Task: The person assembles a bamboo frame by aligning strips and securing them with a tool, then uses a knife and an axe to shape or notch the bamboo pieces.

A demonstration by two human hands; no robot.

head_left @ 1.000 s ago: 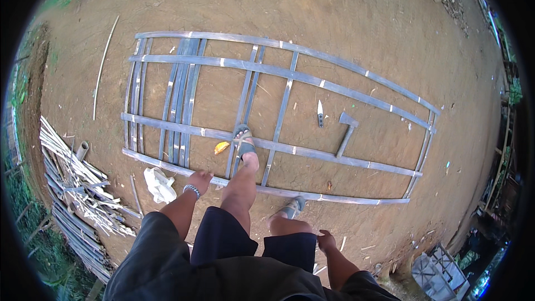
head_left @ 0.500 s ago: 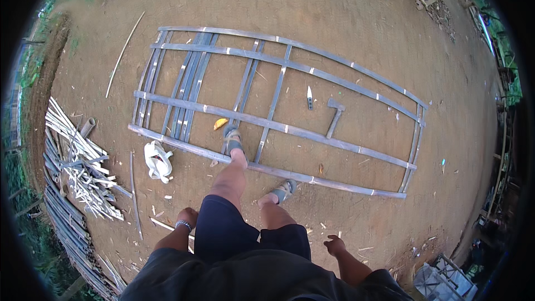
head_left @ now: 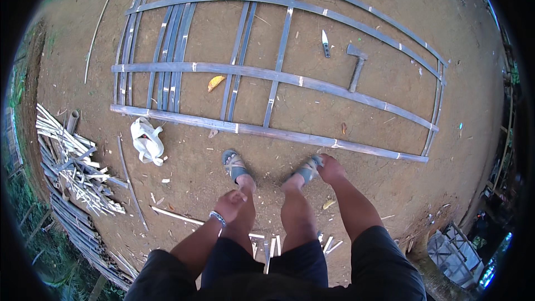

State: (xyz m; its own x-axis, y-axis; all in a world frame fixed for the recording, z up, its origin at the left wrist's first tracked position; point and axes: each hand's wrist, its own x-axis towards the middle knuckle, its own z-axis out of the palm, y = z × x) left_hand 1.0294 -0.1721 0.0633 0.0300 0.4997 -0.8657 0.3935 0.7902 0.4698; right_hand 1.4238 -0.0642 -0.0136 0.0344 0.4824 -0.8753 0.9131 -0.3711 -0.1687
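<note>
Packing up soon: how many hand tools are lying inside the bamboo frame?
2. A knife lies on the dirt in the frame's upper right bay, and a hammer lies just right of it. Others may be hidden.

left hand (head_left: 231, 205): fingers curled under, hidden | bamboo pile (head_left: 67, 173): rim-blurred

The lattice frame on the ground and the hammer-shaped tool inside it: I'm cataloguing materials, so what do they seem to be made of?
The lattice frame looks like split bamboo: long, grey-weathered, matt strips with pale node-like bands, crossed flat on the bare dirt. The hammer-shaped tool looks grey and dull all over, perhaps weathered wood or dark metal; the head view leaves that open.
</note>
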